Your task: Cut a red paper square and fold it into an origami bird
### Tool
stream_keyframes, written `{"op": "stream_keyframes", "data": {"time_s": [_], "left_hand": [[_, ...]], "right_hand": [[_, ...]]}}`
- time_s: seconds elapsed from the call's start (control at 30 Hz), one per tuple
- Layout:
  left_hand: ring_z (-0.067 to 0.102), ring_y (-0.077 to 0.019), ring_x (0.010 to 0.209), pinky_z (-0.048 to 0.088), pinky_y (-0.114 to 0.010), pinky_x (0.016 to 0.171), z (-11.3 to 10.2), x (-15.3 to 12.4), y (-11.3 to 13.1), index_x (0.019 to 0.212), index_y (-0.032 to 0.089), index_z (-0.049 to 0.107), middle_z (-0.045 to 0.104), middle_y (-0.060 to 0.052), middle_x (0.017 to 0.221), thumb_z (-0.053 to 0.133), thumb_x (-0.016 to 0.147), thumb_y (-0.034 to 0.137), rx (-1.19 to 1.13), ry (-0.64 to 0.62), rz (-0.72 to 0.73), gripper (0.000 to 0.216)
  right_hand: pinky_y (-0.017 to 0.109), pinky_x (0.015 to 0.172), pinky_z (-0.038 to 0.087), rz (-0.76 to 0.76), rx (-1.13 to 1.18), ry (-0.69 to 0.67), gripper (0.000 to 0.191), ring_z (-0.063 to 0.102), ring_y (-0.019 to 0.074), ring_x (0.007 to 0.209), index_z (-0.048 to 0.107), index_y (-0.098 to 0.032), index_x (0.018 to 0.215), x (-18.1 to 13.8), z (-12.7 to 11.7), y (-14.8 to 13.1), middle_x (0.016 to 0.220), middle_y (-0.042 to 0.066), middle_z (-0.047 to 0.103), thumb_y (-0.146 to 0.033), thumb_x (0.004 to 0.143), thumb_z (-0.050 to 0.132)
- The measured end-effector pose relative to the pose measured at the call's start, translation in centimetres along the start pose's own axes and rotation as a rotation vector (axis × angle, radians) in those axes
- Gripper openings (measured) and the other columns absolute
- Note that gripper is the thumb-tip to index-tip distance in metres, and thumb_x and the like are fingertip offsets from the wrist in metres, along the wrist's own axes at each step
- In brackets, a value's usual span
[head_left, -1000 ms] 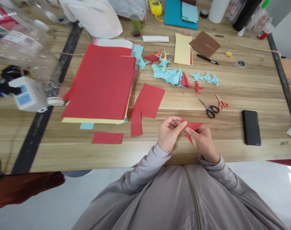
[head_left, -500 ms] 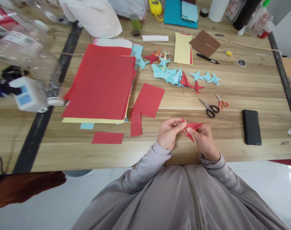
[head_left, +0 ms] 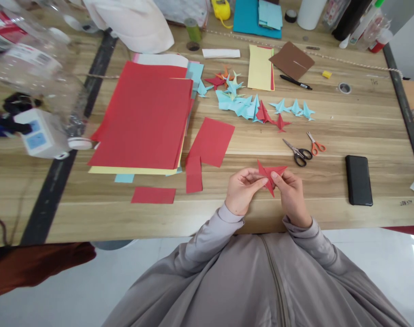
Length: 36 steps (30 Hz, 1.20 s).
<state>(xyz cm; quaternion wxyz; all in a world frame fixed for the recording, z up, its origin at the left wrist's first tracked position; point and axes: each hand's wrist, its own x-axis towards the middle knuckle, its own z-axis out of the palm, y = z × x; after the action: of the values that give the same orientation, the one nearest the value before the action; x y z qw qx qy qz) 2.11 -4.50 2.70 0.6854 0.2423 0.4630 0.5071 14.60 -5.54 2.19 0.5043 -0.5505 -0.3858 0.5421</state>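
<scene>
Between my two hands, just above the table's front edge, is a red origami crane [head_left: 268, 174] with several pointed arms spread out. My left hand [head_left: 243, 188] pinches it from the left, thumb on top. From the right, my right hand [head_left: 290, 195] grips it with the thumb pressed near its middle. The fingers underneath are partly hidden. Left of my hands lie red paper pieces [head_left: 212, 141] and a small red strip [head_left: 153, 195]. Farther back sit several folded paper cranes in blue [head_left: 239, 106] and red [head_left: 281, 122].
A stack of red sheets [head_left: 145, 122] lies to the left. Black-handled scissors [head_left: 299, 155], orange scissors [head_left: 316, 144] and a black phone [head_left: 358, 180] are on the right. Yellow paper [head_left: 257, 68], brown paper [head_left: 291, 60] and a black pen [head_left: 295, 82] lie at the back; clear bottles [head_left: 30, 63] stand far left.
The red crane has turned in my fingers, and its points now show more widely spread. My right thumb has shifted up and right on it. Nothing else on the table has moved.
</scene>
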Motion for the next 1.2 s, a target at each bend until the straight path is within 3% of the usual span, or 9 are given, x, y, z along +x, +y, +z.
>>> {"op": "stream_keyframes", "data": {"time_s": [0.17, 0.5, 0.63, 0.77, 1.2], "left_hand": [[0.061, -0.0097, 0.051, 0.053, -0.022, 0.053, -0.2, 0.0, -0.1, 0.071, 0.014, 0.064, 0.068, 0.000, 0.062, 0.085, 0.054, 0.029, 0.030, -0.018, -0.029, 0.031], [0.063, -0.0109, 0.055, 0.052, -0.022, 0.056, -0.1, 0.2, 0.3, 0.076, 0.014, 0.064, 0.069, -0.001, 0.062, 0.086, 0.053, 0.027, 0.040, -0.113, -0.017, 0.033], [0.060, -0.0094, 0.050, 0.050, -0.022, 0.053, -0.3, 0.2, 0.1, 0.070, 0.015, 0.058, 0.066, 0.002, 0.058, 0.086, 0.051, 0.027, 0.006, -0.042, 0.028, 0.036], [0.062, -0.0102, 0.054, 0.050, -0.022, 0.056, -0.3, 0.4, 0.0, 0.073, 0.016, 0.058, 0.067, 0.002, 0.061, 0.085, 0.054, 0.027, -0.011, 0.039, 0.075, 0.035], [0.054, -0.0073, 0.047, 0.041, -0.018, 0.043, -0.5, 0.8, 0.0, 0.070, 0.016, 0.060, 0.065, 0.002, 0.059, 0.083, 0.058, 0.030, 0.090, 0.061, 0.116, 0.029]], "right_hand": [[0.023, 0.049, 0.037, -0.026, -0.022, 0.016, 0.036, 0.042, 0.0085, 0.048, 0.052, -0.019, 0.054, 0.3, 0.2, -0.3, 0.049, -0.004, 0.050, -0.044, 0.077, 0.067], [0.023, 0.046, 0.032, 0.033, 0.003, -0.002, 0.039, 0.037, 0.0073, 0.045, 0.050, -0.019, 0.053, 0.6, 0.3, -0.3, 0.046, -0.005, 0.047, -0.046, 0.073, 0.069], [0.023, 0.048, 0.035, 0.045, 0.020, -0.037, 0.038, 0.040, 0.0077, 0.047, 0.052, -0.019, 0.056, 0.6, 0.5, -0.6, 0.048, -0.004, 0.049, -0.049, 0.075, 0.067], [0.025, 0.054, 0.044, 0.040, -0.048, -0.132, 0.031, 0.052, 0.0105, 0.053, 0.061, -0.019, 0.065, 0.4, 0.4, -0.9, 0.056, -0.002, 0.060, -0.048, 0.070, 0.072], [0.024, 0.053, 0.044, 0.030, -0.118, -0.129, 0.023, 0.055, 0.0106, 0.053, 0.064, -0.018, 0.067, -0.2, 0.3, -1.2, 0.058, 0.000, 0.063, -0.039, 0.073, 0.071]]}}
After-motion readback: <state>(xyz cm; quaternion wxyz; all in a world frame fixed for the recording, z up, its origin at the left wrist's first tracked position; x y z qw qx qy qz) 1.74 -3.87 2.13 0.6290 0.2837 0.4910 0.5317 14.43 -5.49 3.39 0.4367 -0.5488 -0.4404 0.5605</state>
